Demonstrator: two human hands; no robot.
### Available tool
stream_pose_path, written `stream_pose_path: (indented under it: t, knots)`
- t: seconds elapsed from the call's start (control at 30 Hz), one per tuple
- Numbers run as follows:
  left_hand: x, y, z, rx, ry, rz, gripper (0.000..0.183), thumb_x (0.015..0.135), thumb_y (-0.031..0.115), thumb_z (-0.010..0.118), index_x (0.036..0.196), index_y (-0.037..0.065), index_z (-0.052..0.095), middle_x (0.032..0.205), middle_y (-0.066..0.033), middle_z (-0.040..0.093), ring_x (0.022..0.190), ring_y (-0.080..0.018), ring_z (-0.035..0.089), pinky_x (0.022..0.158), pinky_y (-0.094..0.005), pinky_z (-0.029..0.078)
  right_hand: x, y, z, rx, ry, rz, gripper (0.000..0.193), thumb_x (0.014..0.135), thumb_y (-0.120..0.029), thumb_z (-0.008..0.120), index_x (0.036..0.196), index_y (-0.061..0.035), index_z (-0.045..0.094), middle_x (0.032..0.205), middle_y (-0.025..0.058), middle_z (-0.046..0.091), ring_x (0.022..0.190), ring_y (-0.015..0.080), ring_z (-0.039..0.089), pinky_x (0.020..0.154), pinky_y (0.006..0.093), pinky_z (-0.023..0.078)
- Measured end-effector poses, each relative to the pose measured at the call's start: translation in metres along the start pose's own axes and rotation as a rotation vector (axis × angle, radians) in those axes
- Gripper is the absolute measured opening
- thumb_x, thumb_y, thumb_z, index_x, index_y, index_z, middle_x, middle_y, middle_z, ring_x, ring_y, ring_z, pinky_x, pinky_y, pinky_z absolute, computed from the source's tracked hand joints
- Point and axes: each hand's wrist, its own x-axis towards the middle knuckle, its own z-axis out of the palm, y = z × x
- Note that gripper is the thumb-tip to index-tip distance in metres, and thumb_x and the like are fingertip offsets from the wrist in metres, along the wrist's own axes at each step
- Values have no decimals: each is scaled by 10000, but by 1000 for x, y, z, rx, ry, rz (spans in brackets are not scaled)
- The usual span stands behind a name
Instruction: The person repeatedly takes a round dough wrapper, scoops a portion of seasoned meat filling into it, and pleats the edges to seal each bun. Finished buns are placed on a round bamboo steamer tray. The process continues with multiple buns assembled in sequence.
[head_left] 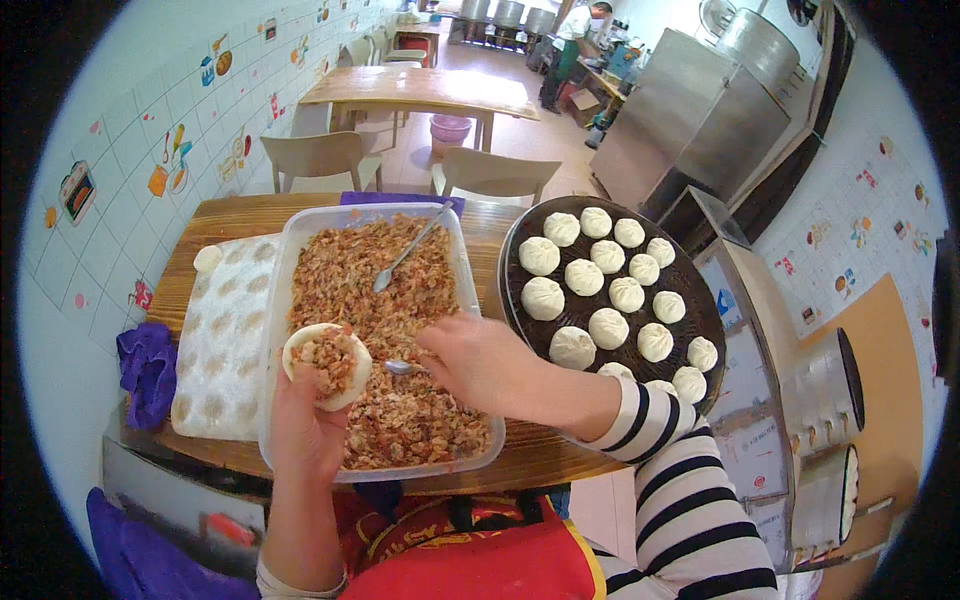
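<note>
My left hand (308,425) cups a round dough wrapper (349,393) above the left side of a translucent plastic tub, with a mound of chopped filling (328,362) in its middle. My right hand (470,358) grips a metal spoon (402,367), its bowl just right of the wrapper and over the tub. Orange-brown filling (385,258) spreads across the tub (480,300). A second metal spoon (383,279) lies on the filling toward the far side. To the right, several pleated buns (608,328) sit in a round dark steamer tray (530,328).
A floury white board (222,345) with one pale dough disc (208,259) lies left of the tub. A purple cloth (147,375) hangs at the table's left edge. Stacked steamers (825,400) stand at right. Further back are a table (420,88), chairs (320,155) and a person (568,50).
</note>
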Motion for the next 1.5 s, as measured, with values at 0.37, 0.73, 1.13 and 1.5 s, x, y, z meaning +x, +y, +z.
stream_pose_path:
  t: [0.37,0.73,1.13,1.5]
  knots:
    - [-8,2,0,3,-151,-81,407,962,267,438,1258,-12,442,1236,-165,542,1121,-264,555,941,-389,478,26,-5,-20,483,-280,354,198,882,-173,573,978,-5,618,712,20,613,639,74,555,559,238,450]
    - [-10,6,7,-102,-223,-194,353,945,149,471,1265,6,434,1182,-131,560,1082,-236,569,924,-391,485,18,-7,-7,968,-237,217,188,788,-61,638,967,-13,608,830,78,618,667,146,593,586,296,485]
    - [-10,-1,5,378,-189,-123,408,897,10,513,1299,68,478,1172,-62,568,1052,-135,547,900,-291,463,14,-9,-9,521,-144,-167,202,767,-13,659,963,-56,644,881,31,610,782,70,566,602,226,480]
    - [-7,4,11,566,-336,-90,723,790,-124,407,1459,74,222,1320,-116,470,1184,-170,473,976,-282,396,13,-12,-13,611,-181,-14,145,731,-69,658,865,-39,610,911,112,602,878,276,586,781,334,489]
